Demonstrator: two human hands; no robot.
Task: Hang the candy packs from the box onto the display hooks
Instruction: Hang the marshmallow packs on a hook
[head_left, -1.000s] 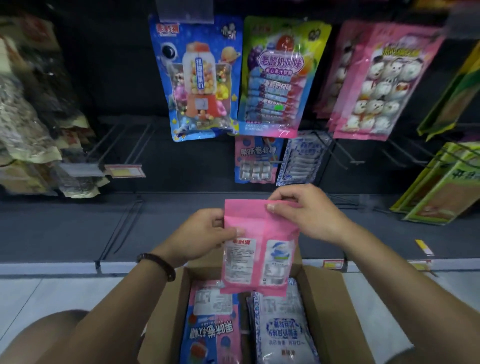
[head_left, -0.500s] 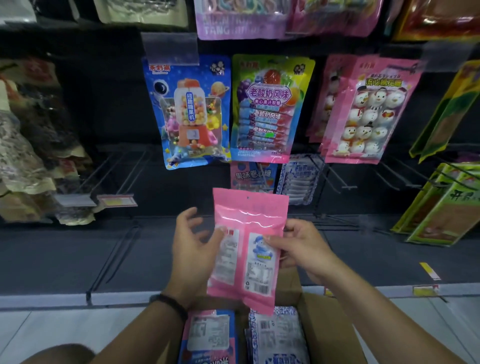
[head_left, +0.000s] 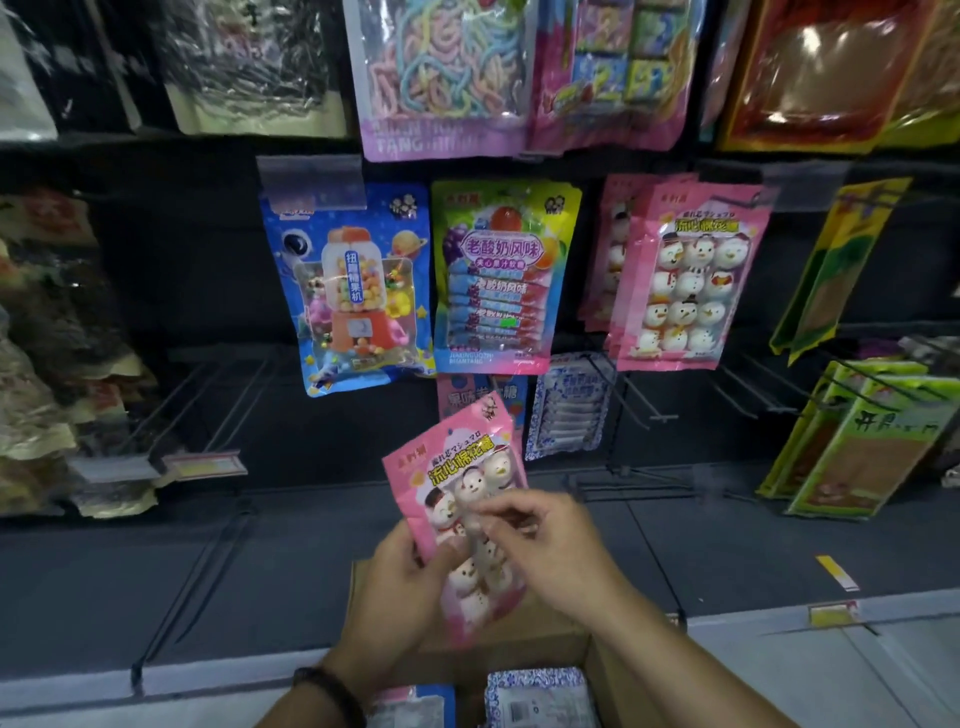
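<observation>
A pink candy pack (head_left: 457, 467) printed with snowman marshmallows stands tilted above the cardboard box (head_left: 597, 670), its front side facing me. My left hand (head_left: 400, 587) grips its lower left edge. My right hand (head_left: 545, 545) pinches its right side across the middle. Matching pink snowman packs (head_left: 685, 280) hang on a display hook (head_left: 727, 200) at the upper right. Inside the box lie a blue-and-white pack (head_left: 535, 696) and part of a blue and pink pack (head_left: 415, 704).
A blue gumball pack (head_left: 353, 291) and a yellow-green candy pack (head_left: 498, 275) hang at centre. Bare wire hooks (head_left: 639, 400) stick out at mid right and at the left (head_left: 228, 400). Green and yellow packs (head_left: 862, 441) hang far right; snack bags (head_left: 47, 364) fill the left.
The pink pack has been turned from its back label side to its printed front. Both hands shifted their hold lower on it, and my view rose up the display.
</observation>
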